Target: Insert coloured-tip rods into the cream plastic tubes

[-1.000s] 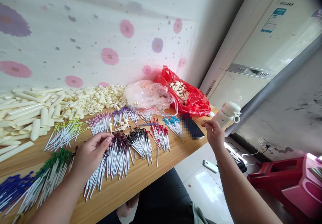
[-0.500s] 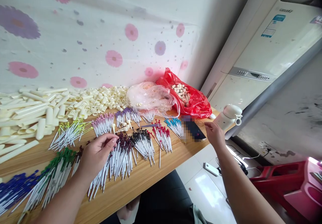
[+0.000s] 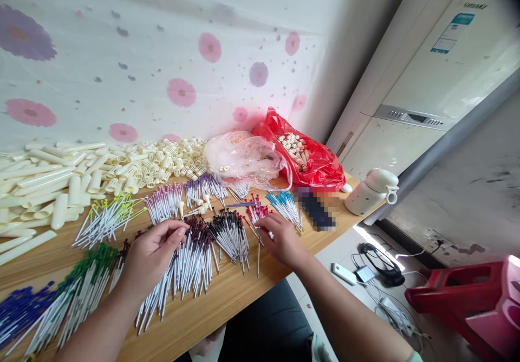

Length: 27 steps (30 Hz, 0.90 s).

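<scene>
On a wooden table (image 3: 227, 291) lie several fans of thin white sticks with coloured tips. My left hand (image 3: 152, 253) rests over the dark-tipped pile (image 3: 190, 259), thumb and fingers pinched together on something I cannot make out. My right hand (image 3: 280, 237) lies on the red-tipped sticks (image 3: 260, 215), fingers curled down onto them, beside the blue-tipped sticks (image 3: 286, 205). Green-tipped sticks (image 3: 81, 280) and yellow-tipped sticks (image 3: 105, 218) sit to the left.
Cream plastic tubes (image 3: 44, 183) and small cream caps (image 3: 162, 159) are heaped at the back by a flowered cloth. A clear bag (image 3: 244, 159), a red bag (image 3: 312, 161), a dark phone (image 3: 317, 210) and a white bottle (image 3: 369, 191) stand right. Cables lie on the floor.
My right hand has come in from the table's right edge near the phone and now sits on the red-tipped sticks. My left hand has stayed over the dark-tipped pile.
</scene>
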{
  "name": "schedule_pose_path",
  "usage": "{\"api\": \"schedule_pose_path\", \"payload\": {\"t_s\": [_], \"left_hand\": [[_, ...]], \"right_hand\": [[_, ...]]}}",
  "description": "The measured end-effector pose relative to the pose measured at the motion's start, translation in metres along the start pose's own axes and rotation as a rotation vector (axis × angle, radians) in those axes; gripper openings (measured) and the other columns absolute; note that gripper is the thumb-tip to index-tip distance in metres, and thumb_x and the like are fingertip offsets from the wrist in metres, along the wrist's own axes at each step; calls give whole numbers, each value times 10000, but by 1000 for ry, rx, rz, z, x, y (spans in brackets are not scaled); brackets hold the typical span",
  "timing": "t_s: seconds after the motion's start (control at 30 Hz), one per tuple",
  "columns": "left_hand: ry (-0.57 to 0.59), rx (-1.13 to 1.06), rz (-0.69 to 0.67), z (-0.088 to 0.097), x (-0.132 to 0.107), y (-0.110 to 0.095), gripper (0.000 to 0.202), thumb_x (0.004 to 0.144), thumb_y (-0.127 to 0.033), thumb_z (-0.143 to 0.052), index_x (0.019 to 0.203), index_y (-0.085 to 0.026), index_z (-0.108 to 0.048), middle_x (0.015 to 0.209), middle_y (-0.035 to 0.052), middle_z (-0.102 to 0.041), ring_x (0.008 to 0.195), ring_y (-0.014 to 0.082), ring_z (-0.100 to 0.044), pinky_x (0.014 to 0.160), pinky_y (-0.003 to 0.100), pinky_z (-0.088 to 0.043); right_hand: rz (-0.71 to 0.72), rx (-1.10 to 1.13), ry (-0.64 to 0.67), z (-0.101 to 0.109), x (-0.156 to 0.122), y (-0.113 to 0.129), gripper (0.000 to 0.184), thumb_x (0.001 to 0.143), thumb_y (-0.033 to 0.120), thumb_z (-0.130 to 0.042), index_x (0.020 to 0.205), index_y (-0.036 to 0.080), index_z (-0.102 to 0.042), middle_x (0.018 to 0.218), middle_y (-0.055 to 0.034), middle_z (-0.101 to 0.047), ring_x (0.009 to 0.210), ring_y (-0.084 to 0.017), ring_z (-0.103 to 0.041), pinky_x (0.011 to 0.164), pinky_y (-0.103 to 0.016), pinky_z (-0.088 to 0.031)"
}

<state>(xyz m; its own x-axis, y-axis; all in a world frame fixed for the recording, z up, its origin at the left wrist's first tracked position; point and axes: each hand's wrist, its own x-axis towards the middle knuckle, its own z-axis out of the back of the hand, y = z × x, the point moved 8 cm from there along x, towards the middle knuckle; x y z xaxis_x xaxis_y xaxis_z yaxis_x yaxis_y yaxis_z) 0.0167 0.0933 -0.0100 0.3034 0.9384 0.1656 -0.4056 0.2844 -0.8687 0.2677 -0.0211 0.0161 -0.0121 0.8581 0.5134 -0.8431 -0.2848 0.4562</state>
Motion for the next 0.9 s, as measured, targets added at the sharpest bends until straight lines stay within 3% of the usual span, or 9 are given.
{"api": "schedule_pose_path", "payload": {"t_s": [0.17,0.27,0.4,0.53,0.67,0.77,0.9], "left_hand": [[11,-56,2,-2,0,4,289,792,-466,-557,906,-212,-638,769,22,-635,689,176,-586,627,249,-502],[-2,-66,11,-1,-1,1,263,774,-451,-576,874,-221,-654,740,11,-632,665,173,-581,608,243,-503],[-54,-105,31,4,-2,-2,209,777,-402,-594,868,-222,-653,718,-2,-611,646,157,-555,612,248,-481],[-217,-305,53,21,-1,-6,148,784,-347,-607,843,-214,-636,677,-17,-561,628,142,-507,603,270,-427],[-362,-530,93,40,-2,-19,111,745,-291,-632,839,-234,-614,637,-40,-517,609,133,-472,585,274,-403],[-360,-527,75,53,-4,-35,133,736,-267,-632,863,-235,-605,646,-42,-534,618,131,-486,582,265,-404],[-265,-279,80,74,-6,-37,181,725,-321,-641,855,-197,-619,669,-12,-578,610,142,-518,580,278,-432]], "right_hand": [[128,37,131,-27,26,27,163,894,182,-481,897,193,-644,815,-62,-652,790,-182,-593,728,-300,-484],[120,83,129,-33,33,21,176,903,186,-472,896,196,-648,817,-61,-649,785,-178,-595,735,-305,-485],[9,167,-3,-25,35,-4,192,891,156,-469,897,195,-657,852,-71,-655,804,-185,-600,739,-318,-490],[-78,221,-83,-13,36,-27,251,882,122,-431,942,204,-660,912,-70,-653,867,-181,-610,788,-323,-490],[-115,137,6,-14,40,-34,189,863,189,-503,947,202,-671,850,-58,-666,797,-186,-617,728,-309,-487],[-174,103,78,-19,42,-34,168,864,238,-525,931,207,-675,833,-49,-701,748,-184,-636,696,-297,-480],[-113,53,123,-21,46,-23,187,882,250,-493,914,210,-674,876,-55,-701,818,-199,-642,729,-300,-476]]}}
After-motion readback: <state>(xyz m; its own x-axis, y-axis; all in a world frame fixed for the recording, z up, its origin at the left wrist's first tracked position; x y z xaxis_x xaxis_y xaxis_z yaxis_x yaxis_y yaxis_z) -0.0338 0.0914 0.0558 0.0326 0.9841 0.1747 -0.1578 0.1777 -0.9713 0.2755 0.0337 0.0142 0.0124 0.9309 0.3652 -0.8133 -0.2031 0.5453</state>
